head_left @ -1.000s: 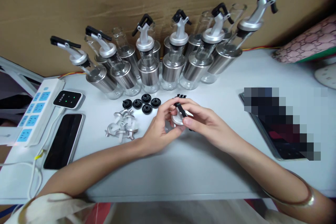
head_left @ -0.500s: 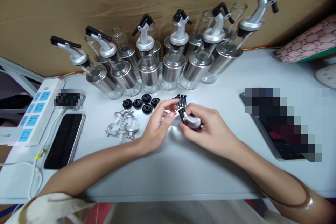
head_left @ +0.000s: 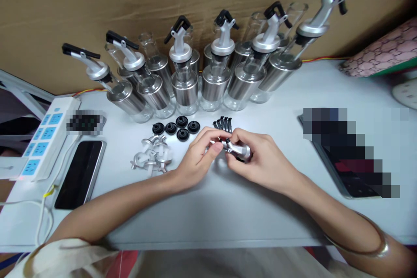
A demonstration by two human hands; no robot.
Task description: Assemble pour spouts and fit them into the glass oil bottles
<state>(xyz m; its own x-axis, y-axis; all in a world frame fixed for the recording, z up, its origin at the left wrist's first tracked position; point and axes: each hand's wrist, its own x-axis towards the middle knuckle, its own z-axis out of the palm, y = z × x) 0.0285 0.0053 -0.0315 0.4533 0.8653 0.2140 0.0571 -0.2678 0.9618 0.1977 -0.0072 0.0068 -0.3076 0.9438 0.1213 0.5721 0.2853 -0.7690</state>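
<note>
The right hand (head_left: 265, 156) has its fingers clamped on a silver spout (head_left: 243, 152) over the table (head_left: 208, 221), in front of the bottles (head_left: 185, 89). The left hand (head_left: 193, 158) curls at the spout's narrow end, thumb and fingers close about it (whether they grip anything, I cannot tell). Black levers (head_left: 223, 123) lie just beyond the hands, with stoppers (head_left: 171, 128) and silver caps (head_left: 152, 166) to the left.

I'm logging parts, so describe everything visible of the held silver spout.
The silver spout looks like satin metal or plastic, with a rounded base and narrower neck, black at the end. Held and partly hidden by the right hand over the table, it tilts sideways, neck toward the left hand; contact there is unclear.
</note>
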